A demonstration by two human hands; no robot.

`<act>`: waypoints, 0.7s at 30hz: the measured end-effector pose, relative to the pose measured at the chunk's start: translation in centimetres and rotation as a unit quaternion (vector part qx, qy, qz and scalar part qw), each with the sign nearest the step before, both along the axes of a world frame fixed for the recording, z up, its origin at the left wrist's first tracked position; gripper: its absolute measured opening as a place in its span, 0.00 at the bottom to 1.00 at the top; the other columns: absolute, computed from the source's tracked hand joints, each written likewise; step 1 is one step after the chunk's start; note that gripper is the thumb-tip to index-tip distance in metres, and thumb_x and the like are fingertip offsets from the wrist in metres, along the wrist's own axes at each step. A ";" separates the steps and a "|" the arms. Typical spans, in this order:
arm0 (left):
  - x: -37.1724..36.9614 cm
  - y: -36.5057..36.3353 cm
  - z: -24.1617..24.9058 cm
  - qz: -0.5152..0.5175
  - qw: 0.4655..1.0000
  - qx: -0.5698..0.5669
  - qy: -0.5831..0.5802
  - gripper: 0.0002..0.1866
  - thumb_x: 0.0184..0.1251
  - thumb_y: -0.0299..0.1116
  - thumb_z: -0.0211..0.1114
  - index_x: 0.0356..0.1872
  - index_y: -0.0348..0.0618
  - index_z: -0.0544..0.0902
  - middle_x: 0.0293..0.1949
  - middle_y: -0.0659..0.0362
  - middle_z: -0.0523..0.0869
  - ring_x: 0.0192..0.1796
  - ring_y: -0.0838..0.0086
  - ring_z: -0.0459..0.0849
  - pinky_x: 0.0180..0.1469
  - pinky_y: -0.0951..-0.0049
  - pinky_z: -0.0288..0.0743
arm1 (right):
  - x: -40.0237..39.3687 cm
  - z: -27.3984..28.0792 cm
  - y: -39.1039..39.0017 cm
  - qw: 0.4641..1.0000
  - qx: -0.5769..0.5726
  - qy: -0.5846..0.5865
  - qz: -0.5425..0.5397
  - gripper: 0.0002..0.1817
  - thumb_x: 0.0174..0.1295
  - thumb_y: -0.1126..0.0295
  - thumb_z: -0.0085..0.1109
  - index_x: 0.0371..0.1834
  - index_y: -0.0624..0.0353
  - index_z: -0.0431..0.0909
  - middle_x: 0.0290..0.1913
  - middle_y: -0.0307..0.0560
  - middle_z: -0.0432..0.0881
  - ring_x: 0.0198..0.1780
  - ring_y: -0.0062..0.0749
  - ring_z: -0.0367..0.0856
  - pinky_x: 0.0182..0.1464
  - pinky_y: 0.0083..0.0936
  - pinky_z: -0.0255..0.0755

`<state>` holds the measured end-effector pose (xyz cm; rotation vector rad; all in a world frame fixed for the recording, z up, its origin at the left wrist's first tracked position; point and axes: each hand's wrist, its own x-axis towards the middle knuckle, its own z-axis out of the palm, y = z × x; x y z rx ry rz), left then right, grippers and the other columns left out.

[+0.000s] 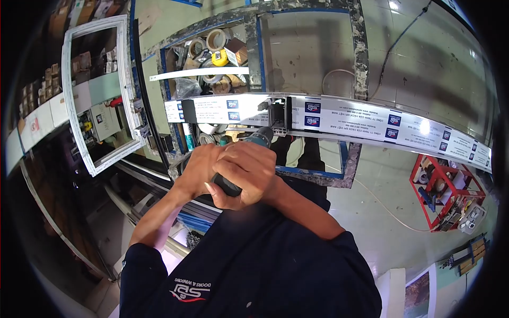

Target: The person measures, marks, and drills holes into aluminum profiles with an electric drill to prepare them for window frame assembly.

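Both hands are wrapped round a dark power drill point(259, 137) in front of the chest. My left hand point(199, 168) is closed on its left side, and my right hand point(245, 168) is closed over the grip and the back of the tool. The drill's front end points up at a dark gap point(278, 115) in a long white profile point(360, 121) with printed protective film. Whether the tip touches the profile cannot be made out. The profile lies across a worn work frame point(360, 53).
Tape rolls point(216, 40) and a yellow tape measure point(219, 58) lie in the tray beyond the profile. At the left leans a white window frame point(67, 100). A red tool rack point(441, 185) stands on the floor at the right. A cable point(391, 50) runs behind.
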<state>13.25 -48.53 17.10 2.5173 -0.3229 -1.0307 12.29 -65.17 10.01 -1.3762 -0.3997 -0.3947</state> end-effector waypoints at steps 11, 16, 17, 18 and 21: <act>0.4 -0.1 -0.2 -0.020 0.999 0.028 0.028 0.23 0.55 0.45 0.74 0.47 0.41 0.85 0.30 0.43 0.88 0.38 0.39 0.88 0.39 0.43 0.79 | 0.0 0.2 0.2 1.000 0.009 0.001 -0.007 0.14 0.49 0.65 0.76 0.32 0.62 0.83 0.29 0.45 0.85 0.29 0.42 0.88 0.39 0.38 0.89; 0.9 -0.3 -0.2 -0.023 0.997 0.042 0.064 0.23 0.55 0.45 0.74 0.48 0.41 0.85 0.30 0.43 0.89 0.37 0.39 0.89 0.39 0.44 0.80 | -0.1 0.2 0.2 1.000 0.007 0.010 -0.011 0.14 0.47 0.65 0.76 0.32 0.62 0.83 0.30 0.45 0.85 0.30 0.42 0.88 0.40 0.38 0.89; 0.8 -0.2 -0.3 -0.031 0.997 0.044 0.058 0.23 0.55 0.45 0.74 0.48 0.41 0.85 0.30 0.44 0.89 0.37 0.39 0.89 0.39 0.44 0.80 | -0.1 0.3 0.1 1.000 0.008 0.010 -0.013 0.14 0.47 0.66 0.76 0.32 0.62 0.83 0.30 0.45 0.85 0.30 0.42 0.88 0.40 0.37 0.89; 0.8 -0.2 -0.4 -0.040 0.997 0.046 0.051 0.23 0.55 0.45 0.74 0.48 0.41 0.85 0.30 0.44 0.89 0.37 0.39 0.89 0.39 0.44 0.80 | 0.0 0.3 0.0 1.000 0.008 0.008 -0.016 0.14 0.47 0.66 0.76 0.33 0.62 0.83 0.30 0.45 0.85 0.30 0.42 0.88 0.40 0.37 0.89; 0.8 -0.1 -0.5 -0.047 0.997 0.048 0.045 0.24 0.55 0.45 0.73 0.49 0.41 0.85 0.30 0.44 0.89 0.37 0.39 0.89 0.39 0.44 0.80 | -0.1 0.3 0.1 1.000 0.013 0.010 -0.021 0.14 0.48 0.66 0.76 0.33 0.62 0.83 0.30 0.45 0.85 0.30 0.42 0.88 0.40 0.37 0.89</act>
